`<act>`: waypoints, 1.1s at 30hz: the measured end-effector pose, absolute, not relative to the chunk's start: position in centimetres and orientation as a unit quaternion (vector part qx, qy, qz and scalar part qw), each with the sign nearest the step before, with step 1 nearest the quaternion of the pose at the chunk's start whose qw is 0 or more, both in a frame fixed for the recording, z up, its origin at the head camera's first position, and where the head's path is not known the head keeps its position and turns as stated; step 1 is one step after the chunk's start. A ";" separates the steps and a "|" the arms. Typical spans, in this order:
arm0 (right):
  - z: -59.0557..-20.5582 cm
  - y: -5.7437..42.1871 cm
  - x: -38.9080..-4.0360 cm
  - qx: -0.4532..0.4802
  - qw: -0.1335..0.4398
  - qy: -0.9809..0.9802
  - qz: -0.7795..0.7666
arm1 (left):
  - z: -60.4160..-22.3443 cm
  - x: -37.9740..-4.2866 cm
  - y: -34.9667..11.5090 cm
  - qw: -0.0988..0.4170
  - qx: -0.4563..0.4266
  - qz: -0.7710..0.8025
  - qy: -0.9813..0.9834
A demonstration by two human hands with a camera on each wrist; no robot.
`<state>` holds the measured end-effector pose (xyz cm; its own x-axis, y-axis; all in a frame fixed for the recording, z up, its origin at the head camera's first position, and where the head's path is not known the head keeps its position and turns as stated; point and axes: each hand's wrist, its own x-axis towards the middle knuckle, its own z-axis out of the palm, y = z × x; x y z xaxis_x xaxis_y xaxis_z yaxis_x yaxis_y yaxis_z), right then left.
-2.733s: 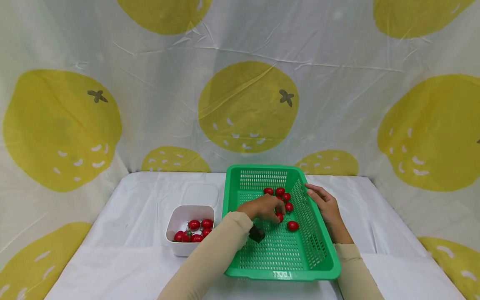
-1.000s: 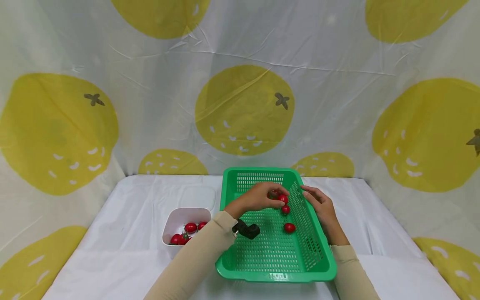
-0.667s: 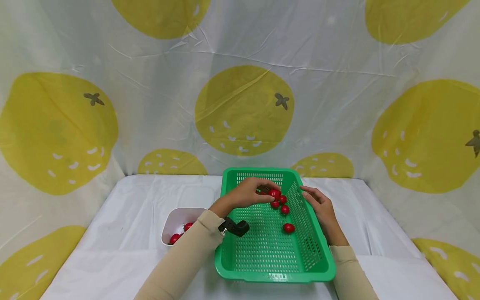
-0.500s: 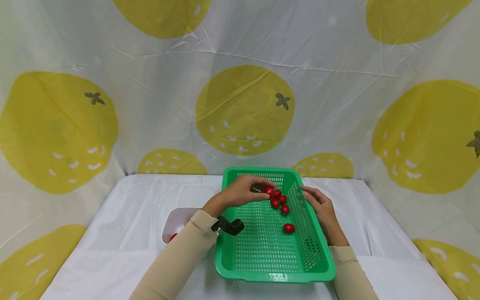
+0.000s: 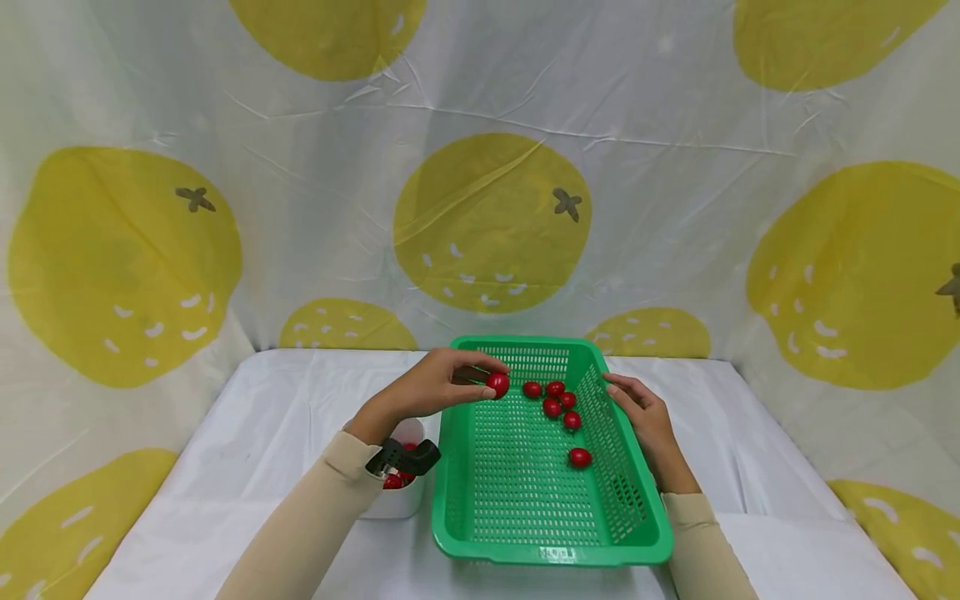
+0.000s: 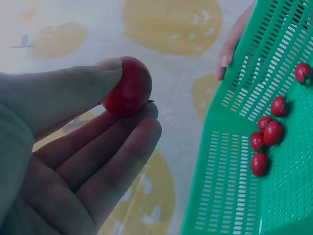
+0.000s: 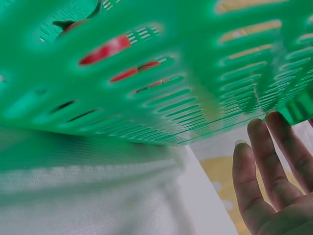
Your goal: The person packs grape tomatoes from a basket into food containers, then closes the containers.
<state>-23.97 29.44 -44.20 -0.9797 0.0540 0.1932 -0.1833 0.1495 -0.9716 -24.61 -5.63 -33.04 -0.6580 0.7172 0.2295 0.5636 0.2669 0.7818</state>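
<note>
Red and glossy, the tomato pinched in the left hand has moved leftward, leaving six others in the green basket. The right hand rests extended fingers against its right side.

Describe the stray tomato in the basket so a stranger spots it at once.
Find the green basket. Inside, look near the right-hand wall. The red tomato in front lies alone, apart from the five tomatoes grouped farther back.

Soft, even light (wrist views hazier)
</note>
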 end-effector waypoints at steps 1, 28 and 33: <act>-44.2 29.5 -24.0 0.042 0.092 -0.752 0.651 | -32.9 -24.5 -6.1 0.082 0.404 0.452 0.791; -44.1 29.2 -23.9 0.025 0.094 -0.753 0.651 | -37.3 -20.5 -17.0 0.034 0.305 0.377 0.874; -43.9 29.3 -24.0 0.022 0.086 -0.750 0.656 | -38.1 -20.6 -17.8 0.028 0.303 0.364 0.880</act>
